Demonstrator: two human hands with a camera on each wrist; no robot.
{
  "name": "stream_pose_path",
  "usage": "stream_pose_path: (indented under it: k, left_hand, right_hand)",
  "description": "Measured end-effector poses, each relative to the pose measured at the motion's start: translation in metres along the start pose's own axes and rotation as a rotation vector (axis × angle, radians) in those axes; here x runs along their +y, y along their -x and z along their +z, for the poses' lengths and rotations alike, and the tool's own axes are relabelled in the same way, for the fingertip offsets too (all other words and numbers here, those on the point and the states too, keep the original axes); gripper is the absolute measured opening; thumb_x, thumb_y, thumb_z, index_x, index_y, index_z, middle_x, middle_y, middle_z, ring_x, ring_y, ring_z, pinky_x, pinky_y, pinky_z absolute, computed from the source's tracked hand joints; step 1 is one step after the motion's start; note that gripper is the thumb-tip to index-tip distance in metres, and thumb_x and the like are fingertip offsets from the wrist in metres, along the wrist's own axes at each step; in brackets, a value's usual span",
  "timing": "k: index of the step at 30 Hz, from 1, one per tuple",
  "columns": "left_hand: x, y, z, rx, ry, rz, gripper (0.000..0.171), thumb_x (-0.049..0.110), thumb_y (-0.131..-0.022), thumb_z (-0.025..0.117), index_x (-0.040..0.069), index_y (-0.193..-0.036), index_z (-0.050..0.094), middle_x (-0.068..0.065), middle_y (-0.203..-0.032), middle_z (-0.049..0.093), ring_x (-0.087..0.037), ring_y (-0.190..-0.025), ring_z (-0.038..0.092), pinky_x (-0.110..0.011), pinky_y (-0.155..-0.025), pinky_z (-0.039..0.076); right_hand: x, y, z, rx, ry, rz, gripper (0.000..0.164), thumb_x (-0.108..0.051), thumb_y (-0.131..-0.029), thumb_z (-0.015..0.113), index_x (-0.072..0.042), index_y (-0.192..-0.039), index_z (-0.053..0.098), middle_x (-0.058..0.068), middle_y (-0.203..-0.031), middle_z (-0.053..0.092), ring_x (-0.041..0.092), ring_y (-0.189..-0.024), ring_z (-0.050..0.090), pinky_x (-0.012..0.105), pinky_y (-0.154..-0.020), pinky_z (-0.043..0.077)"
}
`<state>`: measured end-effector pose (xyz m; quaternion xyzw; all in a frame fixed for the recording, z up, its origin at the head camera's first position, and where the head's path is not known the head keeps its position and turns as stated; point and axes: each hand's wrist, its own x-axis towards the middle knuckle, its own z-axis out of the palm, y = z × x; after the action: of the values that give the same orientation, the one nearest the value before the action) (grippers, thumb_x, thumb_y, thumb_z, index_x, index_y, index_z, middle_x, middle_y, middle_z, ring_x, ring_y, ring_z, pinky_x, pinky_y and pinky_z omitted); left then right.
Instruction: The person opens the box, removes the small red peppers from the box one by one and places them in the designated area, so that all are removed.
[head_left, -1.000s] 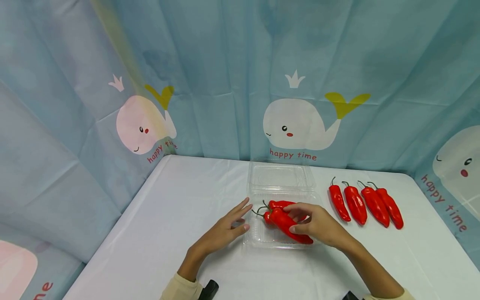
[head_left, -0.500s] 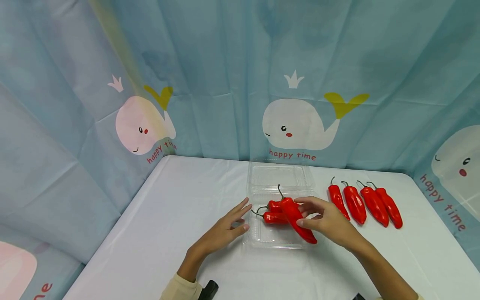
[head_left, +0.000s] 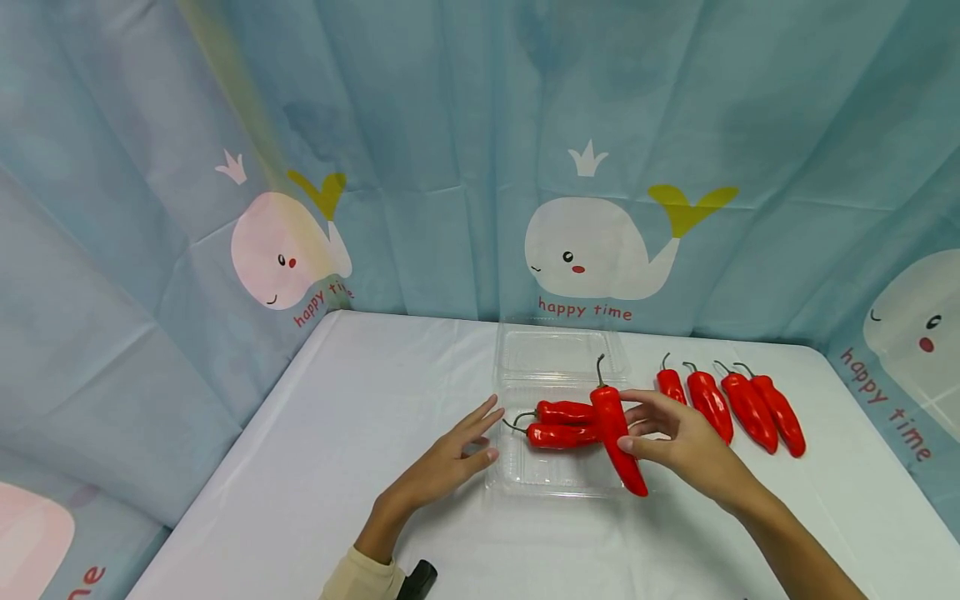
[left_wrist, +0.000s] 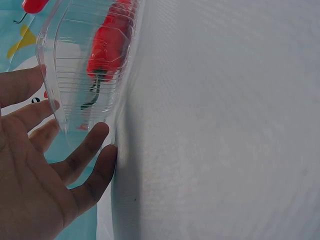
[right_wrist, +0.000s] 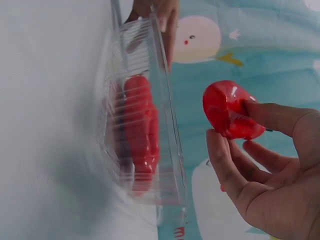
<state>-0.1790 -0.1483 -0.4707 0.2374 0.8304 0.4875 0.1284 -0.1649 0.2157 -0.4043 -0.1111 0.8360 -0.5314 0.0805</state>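
My right hand (head_left: 686, 442) pinches a red chili pepper (head_left: 615, 429) between thumb and fingers, its stem pointing up and away. In the right wrist view this pepper (right_wrist: 225, 111) is held above the level of the clear plastic box (right_wrist: 172, 135). Inside the box lie two more red peppers (head_left: 558, 436), side by side with stems to the left. My left hand (head_left: 442, 467) is at the left side of that box (head_left: 536, 482), fingers extended. The left wrist view shows the fingertips (left_wrist: 102, 131) right at its rim and wall, the hand spread.
Several red peppers (head_left: 748, 412) lie in a row on the white table (head_left: 360, 400), right of the box; the right hand partly covers the nearest. The box's hinged lid (head_left: 558, 354) lies open at the back. A blue curtain with whales (head_left: 420, 208) hangs behind.
My right hand has raised the pepper from over the other two and shifted it right, turning its stem from left to upward. The left hand has stayed put.
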Motion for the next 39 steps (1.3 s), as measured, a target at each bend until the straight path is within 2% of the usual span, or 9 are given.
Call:
stream_pose_path:
  k: [9,17,25,39]
  left_hand:
    - [0.000,0.000,0.000,-0.001,0.005,-0.003,0.062,0.026,-0.111,0.057,0.016,-0.168,0.034,0.000,-0.179,0.013,-0.034,-0.136,0.058,-0.059,-0.114,0.046]
    - [0.000,0.000,0.001,-0.001,0.001,-0.011,0.062,0.026,-0.111,0.057,0.016,-0.168,0.034,0.000,-0.179,0.013,-0.033,-0.136,0.058,-0.059,-0.113,0.047]
    - [0.000,0.000,0.001,0.002,0.003,-0.009,0.062,0.026,-0.111,0.057,0.017,-0.168,0.034,0.001,-0.179,0.013,-0.034,-0.137,0.058,-0.060,-0.113,0.047]
    - [-0.003,-0.001,0.000,0.003,-0.004,-0.001,0.062,0.027,-0.111,0.057,0.017,-0.168,0.033,0.000,-0.179,0.013,-0.035,-0.137,0.058,-0.060,-0.114,0.046]
  right_hand:
    - [0.005,0.012,-0.013,0.021,-0.027,0.038,0.067,-0.023,-0.097,0.078,-0.013,-0.156,0.048,0.018,-0.130,0.065,0.023,-0.110,0.070,0.037,-0.082,0.065]
    - [0.016,0.023,-0.023,0.056,0.020,0.090,0.073,-0.027,-0.098,0.078,-0.014,-0.160,0.043,0.018,-0.135,0.063,0.016,-0.107,0.068,0.032,-0.081,0.064]
    - [0.028,0.033,-0.029,0.071,-0.002,0.153,0.075,-0.025,-0.099,0.077,-0.010,-0.162,0.039,0.021,-0.136,0.061,0.015,-0.106,0.068,0.039,-0.082,0.065]
    - [0.052,0.045,-0.044,0.094,0.002,0.275,0.082,-0.024,-0.099,0.076,0.002,-0.163,0.031,0.021,-0.131,0.064,0.012,-0.100,0.070,0.042,-0.083,0.065]
